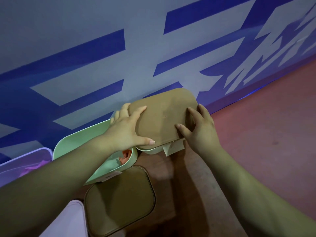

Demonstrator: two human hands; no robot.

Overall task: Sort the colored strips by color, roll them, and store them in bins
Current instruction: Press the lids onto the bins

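Observation:
A brown lid (pixel 162 117) lies on a pale bin (pixel 150 151) against the wall. My left hand (pixel 128 130) holds the lid's left edge, fingers spread over the top and thumb along the near rim. My right hand (pixel 198 127) grips the lid's right edge with curled fingers. To the left, an open green bin (pixel 73 142) holds an orange rolled strip (pixel 126 155), partly hidden under my left wrist. A lilac bin (pixel 25 161) at far left shows pink strips inside.
A second brown lid (pixel 119 199) lies on the floor in front of the green bin. A white tag (pixel 172 147) hangs from the pale bin's near side. The blue-and-grey patterned wall (pixel 102 57) stands right behind the bins. Reddish floor (pixel 265 134) spreads to the right.

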